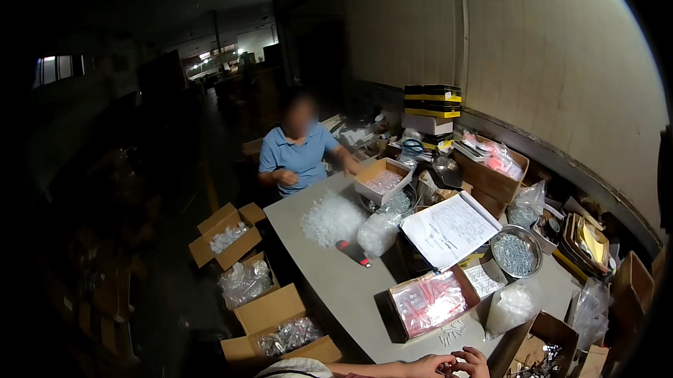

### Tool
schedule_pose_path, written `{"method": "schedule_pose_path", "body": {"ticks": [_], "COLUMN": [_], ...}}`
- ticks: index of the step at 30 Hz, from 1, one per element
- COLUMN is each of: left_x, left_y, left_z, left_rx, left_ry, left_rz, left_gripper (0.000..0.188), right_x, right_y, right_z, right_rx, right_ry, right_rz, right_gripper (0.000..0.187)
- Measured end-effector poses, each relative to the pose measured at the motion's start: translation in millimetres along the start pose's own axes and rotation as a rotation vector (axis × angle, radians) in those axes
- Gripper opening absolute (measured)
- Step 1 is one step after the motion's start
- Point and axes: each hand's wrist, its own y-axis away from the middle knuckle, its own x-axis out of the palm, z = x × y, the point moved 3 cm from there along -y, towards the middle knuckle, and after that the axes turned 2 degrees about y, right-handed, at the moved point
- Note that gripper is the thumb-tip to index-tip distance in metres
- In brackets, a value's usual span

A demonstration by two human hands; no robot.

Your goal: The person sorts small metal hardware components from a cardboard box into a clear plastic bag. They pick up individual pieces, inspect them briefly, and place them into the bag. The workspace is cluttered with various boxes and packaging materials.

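Observation:
At the bottom edge, my left hand and my right hand meet just in front of the table. The fingers of both are bent and drawn together at the tips. Whatever is between them is too small to make out. Beyond them lies a little pile of white plastic pieces on the grey table. Next to it stands an open box of clear plastic packets with red edges. A clear bag of white pieces sits to its right.
Across the table, a person in a blue shirt sits beside loose white pieces. A red and grey tool, a written pad and a metal bowl of screws lie nearer. Open cartons stand left; another box stands right.

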Motion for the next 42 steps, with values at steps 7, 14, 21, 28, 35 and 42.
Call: {"method": "schedule_pose_path", "body": {"ticks": [7,14,21,28,35,42], "left_x": [-10.8,-9.6,-3.5,-9.9,-9.5,-13.9], "left_y": [15.7,25.7,30.9,29.5,32.9,35.6], "left_z": [-27.3,-97.6,-105.6,-128.1,-132.6,-123.8], "left_rx": [0.173,0.312,0.235,0.257,0.419,0.457], "left_ry": [-0.481,-0.284,-0.161,-0.459,-0.631,-0.647], "left_rz": [-0.269,-0.425,-0.446,-0.482,-0.475,-0.494], "left_gripper": [0.064,0.022,0.016,0.014,0.009,0.009], "right_x": [-35.3,-30.8,-13.6,-7.8,2.2,7.0], "right_y": [-8.3,-14.5,-21.7,-21.6,-25.4,-34.8], "right_z": [49.0,51.7,51.1,48.2,40.7,45.1], "right_rx": [0.004,0.038,0.105,0.159,0.164,0.100], "right_ry": [0.083,0.093,-0.051,-0.018,-0.042,-0.103], "right_rz": [-0.383,-0.408,-0.429,-0.416,-0.393,-0.317], "right_gripper": [0.013,0.020,0.010,0.009,0.015,0.016]}}
